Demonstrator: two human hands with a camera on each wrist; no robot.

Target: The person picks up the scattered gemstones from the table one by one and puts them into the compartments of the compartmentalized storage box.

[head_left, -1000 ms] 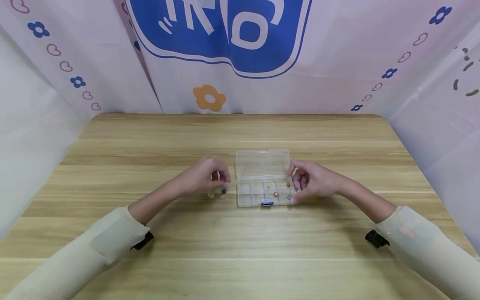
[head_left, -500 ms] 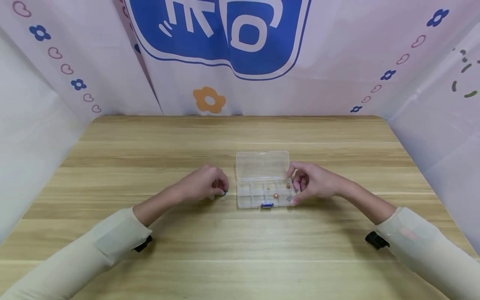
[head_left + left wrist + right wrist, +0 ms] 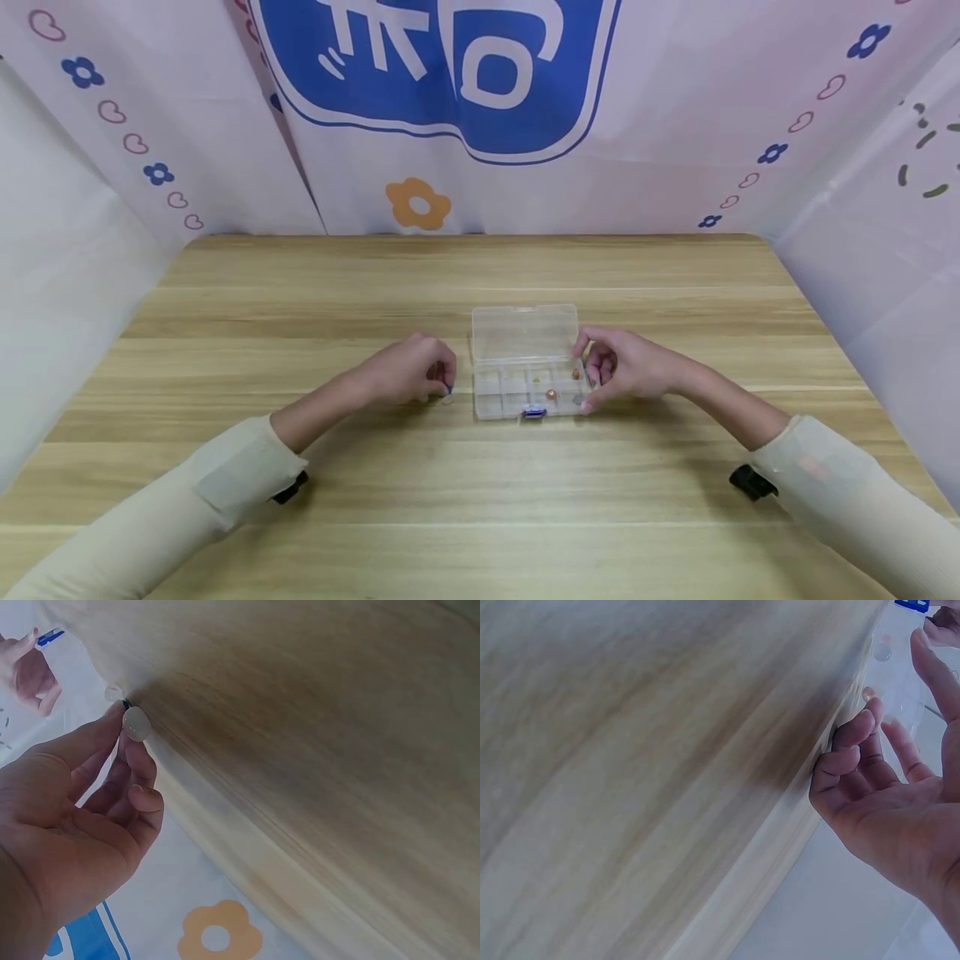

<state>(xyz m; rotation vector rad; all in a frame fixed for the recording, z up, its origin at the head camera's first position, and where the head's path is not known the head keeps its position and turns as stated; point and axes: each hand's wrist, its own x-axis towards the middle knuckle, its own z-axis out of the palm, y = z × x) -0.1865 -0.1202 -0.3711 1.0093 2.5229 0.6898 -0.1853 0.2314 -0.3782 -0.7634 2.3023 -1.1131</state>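
My left hand (image 3: 411, 371) pinches a small dark blue bead (image 3: 450, 389) between thumb and fingertips, low over the table left of the box. In the left wrist view, a milky white oval stone (image 3: 136, 724) and a small clear stone (image 3: 113, 693) show around those fingertips. The clear plastic compartment box (image 3: 489, 405) lies with its lid (image 3: 525, 332) folded back and a blue latch (image 3: 534, 412) at its front. Its right-hand cells hold a few small stones, among them an orange one (image 3: 551, 394). Thumb and index finger of my right hand (image 3: 633, 362) grip the box's right side.
The wood-grain table (image 3: 480, 508) reaches back to a white printed curtain (image 3: 637, 183). Cloth walls stand at left and right. Under each sleeve cuff sits a black device, one by the left wrist (image 3: 290, 487) and one by the right (image 3: 752, 482).
My left hand has come down onto the blue bead and closed thumb and fingers on it. My right hand stays at the box. The head view has shifted slightly.
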